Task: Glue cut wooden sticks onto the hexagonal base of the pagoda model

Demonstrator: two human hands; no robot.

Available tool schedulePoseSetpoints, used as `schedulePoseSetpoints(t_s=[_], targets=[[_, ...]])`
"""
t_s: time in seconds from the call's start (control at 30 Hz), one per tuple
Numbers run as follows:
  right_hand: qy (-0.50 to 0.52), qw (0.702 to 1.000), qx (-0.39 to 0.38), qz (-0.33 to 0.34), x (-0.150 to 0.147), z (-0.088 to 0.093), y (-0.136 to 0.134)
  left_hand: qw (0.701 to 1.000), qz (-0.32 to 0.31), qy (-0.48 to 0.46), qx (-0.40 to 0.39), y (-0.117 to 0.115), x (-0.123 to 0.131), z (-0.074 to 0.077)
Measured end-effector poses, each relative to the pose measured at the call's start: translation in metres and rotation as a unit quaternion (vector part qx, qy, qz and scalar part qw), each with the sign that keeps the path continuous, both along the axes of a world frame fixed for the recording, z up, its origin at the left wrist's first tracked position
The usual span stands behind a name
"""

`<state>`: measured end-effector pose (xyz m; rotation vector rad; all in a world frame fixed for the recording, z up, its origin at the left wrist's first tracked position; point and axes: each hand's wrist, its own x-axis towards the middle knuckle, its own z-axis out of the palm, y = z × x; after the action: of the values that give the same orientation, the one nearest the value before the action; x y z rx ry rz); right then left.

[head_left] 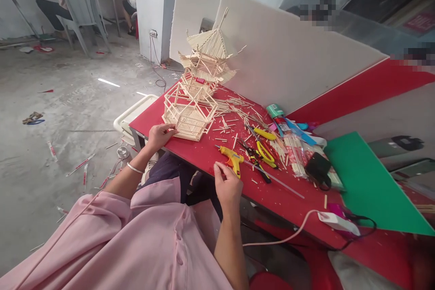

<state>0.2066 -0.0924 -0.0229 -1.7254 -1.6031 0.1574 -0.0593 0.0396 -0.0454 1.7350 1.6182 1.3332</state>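
My left hand (161, 137) pinches the near-left corner of a hexagonal model made of thin wooden sticks (192, 122), which rests on the red table. The model has a slatted floor and an open frame of sticks above it. My right hand (228, 186) is at the table's front edge, thumb and fingers pressed together; whatever they hold, if anything, is too small to make out. Just beyond it lies a yellow glue gun (231, 158) with a long clear glue stick (278, 180) in its back. Behind the model stands a tiered stick pagoda (209, 50).
Loose sticks (234, 104) litter the red table (204, 161). Yellow-handled pliers (265, 152), bagged sticks (295, 154), a green board (377, 181) and a white power strip (338, 222) lie to the right. A white panel (272, 50) stands behind. Other people sit at the far left.
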Motion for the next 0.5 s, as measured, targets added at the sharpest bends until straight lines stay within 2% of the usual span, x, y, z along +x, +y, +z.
schedulePoseSetpoints(t_s=[0.1, 0.2, 0.33, 0.43, 0.5], targets=[[-0.091, 0.989, 0.006, -0.12, 0.006, 0.004, -0.001, 1.0, -0.002, 0.015, 0.003, -0.001, 0.001, 0.0], [-0.121, 0.972, -0.072, -0.186, 0.016, 0.006, 0.0, 1.0, 0.001, 0.026, 0.007, -0.002, 0.003, 0.0], [-0.073, 0.961, -0.158, -0.213, 0.037, 0.004, 0.011, 0.999, -0.005, 0.038, 0.009, -0.005, 0.005, -0.002], [-0.04, 0.963, -0.166, -0.206, 0.057, 0.001, 0.023, 0.997, -0.024, 0.068, 0.014, -0.008, 0.007, -0.003], [-0.017, 0.971, -0.157, -0.177, 0.067, -0.001, 0.028, 0.995, -0.033, 0.09, 0.017, -0.01, 0.008, -0.003]])
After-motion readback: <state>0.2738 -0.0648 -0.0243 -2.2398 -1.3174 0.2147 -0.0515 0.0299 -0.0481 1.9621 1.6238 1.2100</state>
